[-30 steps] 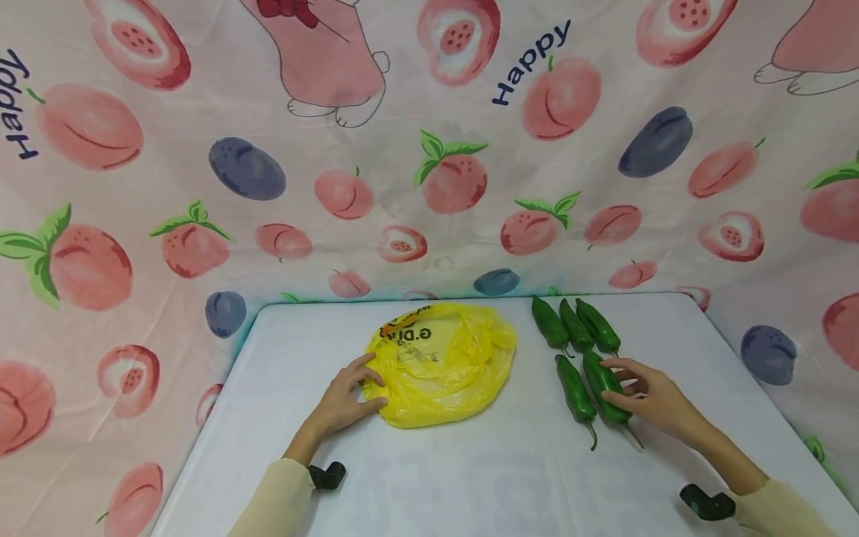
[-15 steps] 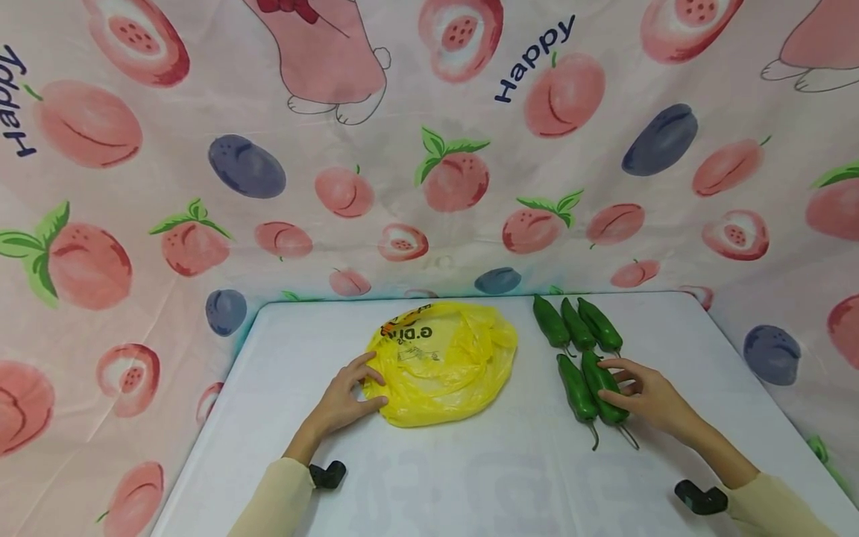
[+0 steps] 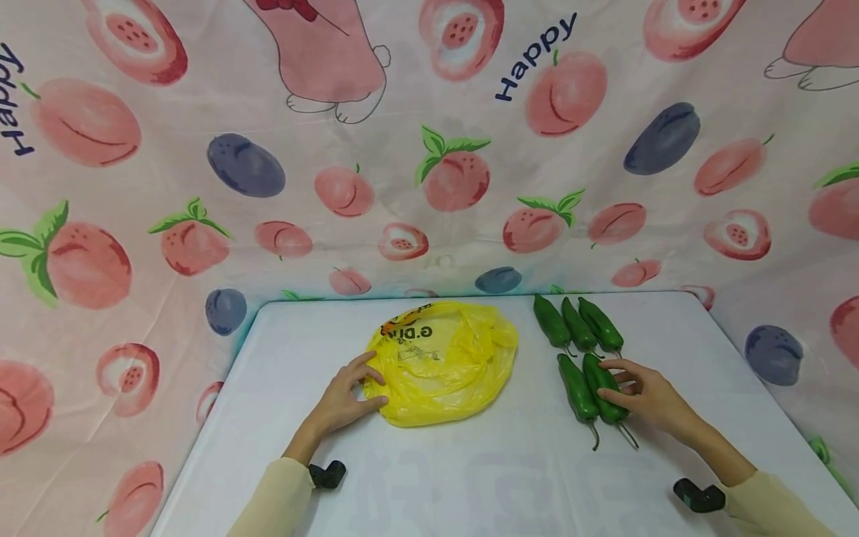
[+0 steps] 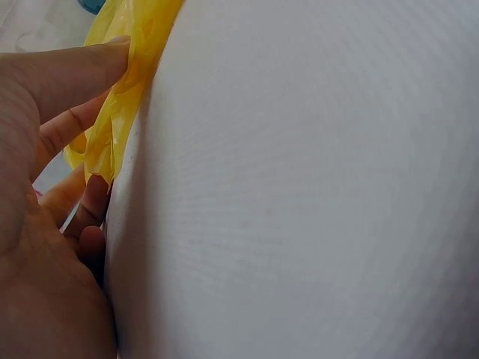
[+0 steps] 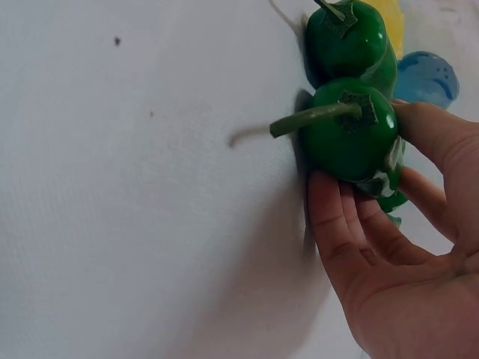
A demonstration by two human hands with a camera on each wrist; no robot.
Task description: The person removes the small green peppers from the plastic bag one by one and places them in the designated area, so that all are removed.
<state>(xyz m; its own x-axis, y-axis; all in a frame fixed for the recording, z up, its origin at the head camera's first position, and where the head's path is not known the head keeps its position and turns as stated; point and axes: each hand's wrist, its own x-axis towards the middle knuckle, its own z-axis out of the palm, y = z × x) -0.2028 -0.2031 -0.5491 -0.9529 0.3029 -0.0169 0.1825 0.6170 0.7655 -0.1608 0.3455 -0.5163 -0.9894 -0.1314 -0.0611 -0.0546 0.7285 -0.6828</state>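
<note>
A crumpled yellow plastic bag (image 3: 443,373) with black print lies on the white table. My left hand (image 3: 347,394) holds its left edge; in the left wrist view, thumb (image 4: 90,71) and fingers stand on either side of the thin film. To the right lie several green peppers, three in a back row and two in front. The right-hand front pepper (image 3: 604,388) is between thumb and fingers of my right hand (image 3: 644,391), and it rests on the table. Its stem (image 5: 314,120) points towards the right wrist camera. Beside it lies the other front pepper (image 3: 577,389).
At the back are the middle pepper (image 3: 577,324) and its two neighbours. Behind the white table (image 3: 429,477) hangs a pink cloth (image 3: 376,149) printed with fruit. Black wrist devices (image 3: 327,475) sit on both forearms.
My right hand has moved slightly left with the front pepper, whose stem end now sits closer to its neighbour. The left hand and the bag have stayed still.
</note>
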